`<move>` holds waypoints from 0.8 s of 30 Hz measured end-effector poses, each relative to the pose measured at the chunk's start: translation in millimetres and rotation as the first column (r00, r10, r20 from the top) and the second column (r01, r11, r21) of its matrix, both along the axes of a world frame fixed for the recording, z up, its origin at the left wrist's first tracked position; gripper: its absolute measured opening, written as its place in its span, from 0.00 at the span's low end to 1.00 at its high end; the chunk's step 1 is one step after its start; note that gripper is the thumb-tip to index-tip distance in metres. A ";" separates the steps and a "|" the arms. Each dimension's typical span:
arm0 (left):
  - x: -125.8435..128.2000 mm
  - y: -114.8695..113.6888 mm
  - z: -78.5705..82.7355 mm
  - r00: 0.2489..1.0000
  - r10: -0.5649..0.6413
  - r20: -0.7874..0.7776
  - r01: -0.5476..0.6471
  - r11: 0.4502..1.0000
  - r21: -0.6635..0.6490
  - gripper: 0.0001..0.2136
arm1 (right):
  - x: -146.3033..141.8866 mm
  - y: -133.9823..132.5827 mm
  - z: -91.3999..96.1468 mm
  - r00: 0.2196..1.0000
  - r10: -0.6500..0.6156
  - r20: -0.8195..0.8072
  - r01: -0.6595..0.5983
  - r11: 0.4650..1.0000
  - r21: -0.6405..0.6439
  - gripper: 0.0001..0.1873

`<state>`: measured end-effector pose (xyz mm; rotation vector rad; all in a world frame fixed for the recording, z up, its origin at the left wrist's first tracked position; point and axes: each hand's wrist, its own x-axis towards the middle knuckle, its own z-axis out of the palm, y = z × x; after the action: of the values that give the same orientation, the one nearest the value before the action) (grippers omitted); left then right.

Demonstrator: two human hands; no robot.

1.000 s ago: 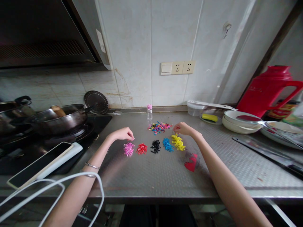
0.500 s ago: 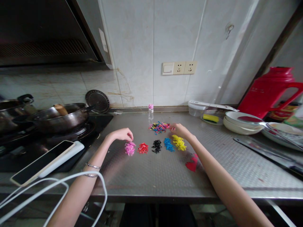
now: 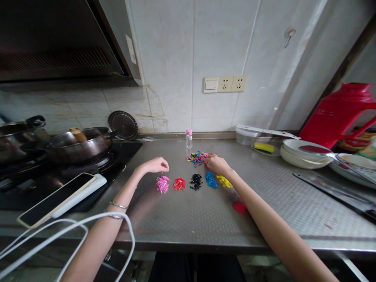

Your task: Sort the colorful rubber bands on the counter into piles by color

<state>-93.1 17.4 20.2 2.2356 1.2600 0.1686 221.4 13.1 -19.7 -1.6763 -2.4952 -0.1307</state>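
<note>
My left hand [image 3: 158, 165] hovers just above the pink pile of small rubber bands [image 3: 162, 184], fingers pinched together. A tiny reddish bit shows under its fingertips, too small to name. At the right edge of the mixed-colour pile [image 3: 197, 157], my right hand [image 3: 216, 163] has its fingers curled down and closed; whatever they pinch is hidden. Nearer me, in a row, lie a red pile [image 3: 179, 184], a black pile [image 3: 196, 181], a blue pile [image 3: 211, 179] and a yellow pile [image 3: 224, 181], partly covered by my right forearm.
A small pink-capped bottle [image 3: 188, 139] stands behind the mixed pile. Left are a phone [image 3: 58, 197], a white cable [image 3: 96, 216] and a pan [image 3: 78, 147] on the stove. Bowls [image 3: 304, 156], a yellow sponge [image 3: 264, 147] and a red thermos [image 3: 335, 113] are right.
My left hand has lifted slightly off the pink pile and moved a little right. My right hand has moved in over the mixed pile's right edge. The view has shifted slightly.
</note>
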 end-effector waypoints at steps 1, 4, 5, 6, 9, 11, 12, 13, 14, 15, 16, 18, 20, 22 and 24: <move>0.4 0.0 -0.3 1.000 -0.006 0.004 0.006 1.000 0.014 0.11 | -0.1 -0.1 0.1 1.000 -0.004 0.004 0.004 1.000 0.001 0.13; 2.1 -0.7 -0.4 1.000 -0.019 0.015 0.018 0.999 0.043 0.12 | 0.1 -0.1 -0.7 1.000 -0.006 0.004 0.006 1.000 0.013 0.13; 2.8 -1.1 -0.2 1.000 -0.017 0.019 0.016 0.999 0.044 0.12 | 0.4 -0.2 -1.2 1.000 -0.005 0.002 0.005 1.000 0.020 0.13; 3.3 -1.6 0.1 1.000 -0.012 0.024 0.011 0.999 0.044 0.12 | 1.0 -0.2 -1.5 1.000 -0.004 -0.002 0.004 1.000 0.027 0.13; 4.5 -2.8 0.6 0.999 0.009 0.032 -0.010 0.999 0.041 0.12 | 3.6 -1.4 -0.6 0.999 -0.012 -0.030 0.013 0.999 0.043 0.13; 4.7 -2.9 0.4 0.999 0.009 0.034 -0.011 0.999 0.046 0.12 | 4.7 -2.8 1.8 0.997 -0.010 -0.083 0.014 0.999 0.050 0.13; 4.7 -2.8 0.1 0.999 0.006 0.034 -0.008 0.999 0.050 0.12 | 4.2 -3.6 3.3 0.992 -0.001 -0.123 0.007 0.999 0.053 0.12; 4.8 -2.7 -0.2 0.999 0.004 0.034 -0.006 0.999 0.054 0.12 | 2.7 -4.5 4.8 0.984 0.015 -0.175 -0.005 0.998 0.061 0.11; 4.8 -2.4 -0.5 0.999 0.002 0.034 -0.004 0.998 0.058 0.13 | 0.0 -5.6 6.2 0.971 0.042 -0.233 -0.026 0.997 0.071 0.11; 4.9 -2.1 -0.8 1.000 0.001 0.031 -0.003 0.998 0.062 0.13 | -4.3 -6.8 7.5 0.952 0.082 -0.294 -0.060 0.995 0.084 0.10; 5.0 -1.8 -1.1 1.000 0.001 0.029 -0.003 0.998 0.065 0.13 | -10.1 -8.5 8.6 0.926 0.136 -0.353 -0.106 0.989 0.102 0.09; 5.1 -1.2 -1.9 1.000 0.001 0.025 -0.002 0.998 0.068 0.14 | -25.6 -13.5 10.0 0.852 0.270 -0.449 -0.229 0.963 0.145 0.08; 5.1 -0.3 -3.1 1.000 0.000 0.024 -0.002 0.998 0.070 0.14 | -44.3 -21.0 10.0 0.772 0.389 -0.503 -0.347 0.921 0.180 0.07; 5.1 0.5 -4.6 1.000 0.001 0.023 -0.002 0.997 0.073 0.14 | -62.7 -30.3 8.2 0.727 0.455 -0.515 -0.423 0.887 0.186 0.07; 5.2 1.0 -5.8 1.000 -0.005 0.018 0.004 0.997 0.075 0.14 | -77.8 -39.8 4.9 0.719 0.494 -0.489 -0.484 0.861 0.159 0.07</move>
<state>-87.9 18.5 14.4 2.2950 1.2577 0.2380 143.6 -26.7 -14.8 -0.8182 -2.3784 0.3120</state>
